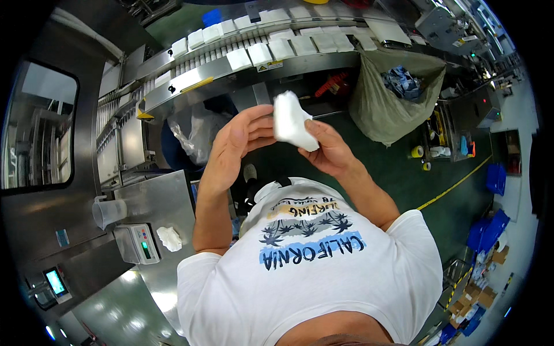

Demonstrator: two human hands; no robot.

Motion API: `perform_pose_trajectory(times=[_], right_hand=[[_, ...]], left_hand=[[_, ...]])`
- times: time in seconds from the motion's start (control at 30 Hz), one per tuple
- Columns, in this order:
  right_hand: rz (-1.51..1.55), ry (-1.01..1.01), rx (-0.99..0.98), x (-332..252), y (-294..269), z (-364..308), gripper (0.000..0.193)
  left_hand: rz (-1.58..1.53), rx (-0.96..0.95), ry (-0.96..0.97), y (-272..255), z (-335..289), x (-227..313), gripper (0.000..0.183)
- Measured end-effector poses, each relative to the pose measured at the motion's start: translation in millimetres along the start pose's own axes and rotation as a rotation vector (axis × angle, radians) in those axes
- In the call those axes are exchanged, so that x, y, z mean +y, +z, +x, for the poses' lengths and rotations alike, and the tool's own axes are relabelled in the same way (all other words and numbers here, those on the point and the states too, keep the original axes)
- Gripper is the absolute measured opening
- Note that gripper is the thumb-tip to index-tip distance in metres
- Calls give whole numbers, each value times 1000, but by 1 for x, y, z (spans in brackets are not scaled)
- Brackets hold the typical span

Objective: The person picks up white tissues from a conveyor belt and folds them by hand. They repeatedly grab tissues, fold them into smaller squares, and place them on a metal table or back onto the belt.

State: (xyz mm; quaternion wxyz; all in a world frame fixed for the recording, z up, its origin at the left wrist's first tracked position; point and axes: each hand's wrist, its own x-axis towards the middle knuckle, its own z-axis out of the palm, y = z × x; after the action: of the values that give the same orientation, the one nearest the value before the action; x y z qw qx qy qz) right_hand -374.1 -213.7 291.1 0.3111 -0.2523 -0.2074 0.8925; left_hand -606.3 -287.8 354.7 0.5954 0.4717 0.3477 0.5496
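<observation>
In the upper centre, a white pad is pinched at its lower right edge by the right hand; the left hand is loosely spread beside it. Probably light and soft, it should be gripped gently by its edges.

The white piece looks soft and matt, like cloth. The desk is smooth shiny metal, the jug translucent plastic, the sack rough.

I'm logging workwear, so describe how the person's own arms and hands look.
The ungloved left hand and ungloved right hand show no wristbands. Both bare forearms extend from short, plain white fabric sleeves.
</observation>
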Motion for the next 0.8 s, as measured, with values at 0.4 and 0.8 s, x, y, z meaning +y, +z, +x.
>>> perform_pose_trajectory(times=[0.4,0.8], right_hand=[[-1198,-861,-79,-38,24,-33,42],[-712,-456,-113,-34,-22,-47,39]], left_hand=[[132,177,168,16,4,-45,45],[357,228,121,43,15,-58,34]])
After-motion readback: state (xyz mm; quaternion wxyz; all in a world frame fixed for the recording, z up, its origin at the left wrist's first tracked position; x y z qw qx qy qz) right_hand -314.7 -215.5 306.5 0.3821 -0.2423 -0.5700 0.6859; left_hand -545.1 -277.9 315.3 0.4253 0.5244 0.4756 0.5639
